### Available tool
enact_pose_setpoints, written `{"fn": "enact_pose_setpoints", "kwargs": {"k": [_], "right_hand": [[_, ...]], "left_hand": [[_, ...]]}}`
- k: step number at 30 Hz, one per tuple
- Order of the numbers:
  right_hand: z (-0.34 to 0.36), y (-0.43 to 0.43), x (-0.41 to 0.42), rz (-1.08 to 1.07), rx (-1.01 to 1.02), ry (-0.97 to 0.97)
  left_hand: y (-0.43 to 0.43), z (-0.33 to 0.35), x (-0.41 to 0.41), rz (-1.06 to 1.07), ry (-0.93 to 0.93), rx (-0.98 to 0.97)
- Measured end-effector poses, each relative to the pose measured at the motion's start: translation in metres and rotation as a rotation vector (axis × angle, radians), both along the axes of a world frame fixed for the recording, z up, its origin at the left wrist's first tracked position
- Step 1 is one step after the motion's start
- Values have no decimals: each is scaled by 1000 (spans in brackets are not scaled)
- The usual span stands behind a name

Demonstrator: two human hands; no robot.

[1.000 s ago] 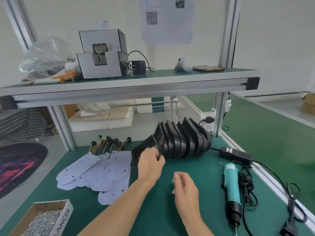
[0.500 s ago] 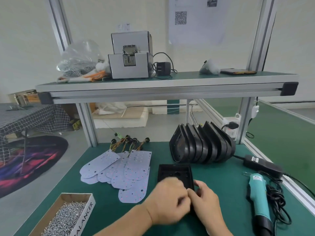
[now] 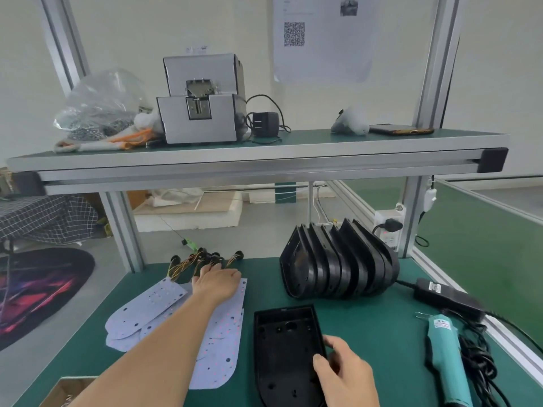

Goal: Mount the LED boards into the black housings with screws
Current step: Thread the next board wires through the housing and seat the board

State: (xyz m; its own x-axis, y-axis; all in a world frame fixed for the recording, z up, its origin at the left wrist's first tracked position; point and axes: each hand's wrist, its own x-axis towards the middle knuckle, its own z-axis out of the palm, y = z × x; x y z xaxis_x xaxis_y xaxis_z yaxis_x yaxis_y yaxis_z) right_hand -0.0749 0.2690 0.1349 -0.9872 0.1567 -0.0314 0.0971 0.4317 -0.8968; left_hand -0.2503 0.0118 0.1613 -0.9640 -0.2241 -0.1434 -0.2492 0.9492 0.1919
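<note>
A single black plastic housing [image 3: 282,348] is laid hollow side up on the green bench mat [image 3: 382,324], near the front edge. Its right rim is pinched by the right hand [image 3: 345,376], with the thumb on the inside and the curled fingers [image 3: 335,345] over the edge.

To the left of the housing, the flat pale lilac LED boards [image 3: 147,314] are fanned out in an overlapping pile, with coloured wires [image 3: 188,261] at their far ends. The left hand [image 3: 216,282] is stretched out over the far end of the pile, palm down. Its fingers are held straight and rest on the top board, and nothing is gripped.

Behind the single housing, a row of black housings [image 3: 338,259] is stood on edge. A turquoise electric screwdriver [image 3: 443,348] is laid at the right, well apart from both hands. A corner of an open cardboard box [image 3: 67,389] is seen at the front left.
</note>
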Motion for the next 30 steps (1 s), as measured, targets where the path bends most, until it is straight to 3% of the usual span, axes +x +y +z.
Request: {"fn": "enact_pose_setpoints", "kwargs": {"k": [4,14,21,30], "right_hand": [[3,1,-3,15,24,-11],[2,1,0,9,11,12],[-5,2,-3,4,-4,34],[-13,5,-7,22,-15,94]], "left_hand": [[-2,-2,-8,50,-66,35],[-3,-10,-2,138,322,133],[-8,12,1,188,434,679],[-14,35,25,235,506,942]]}}
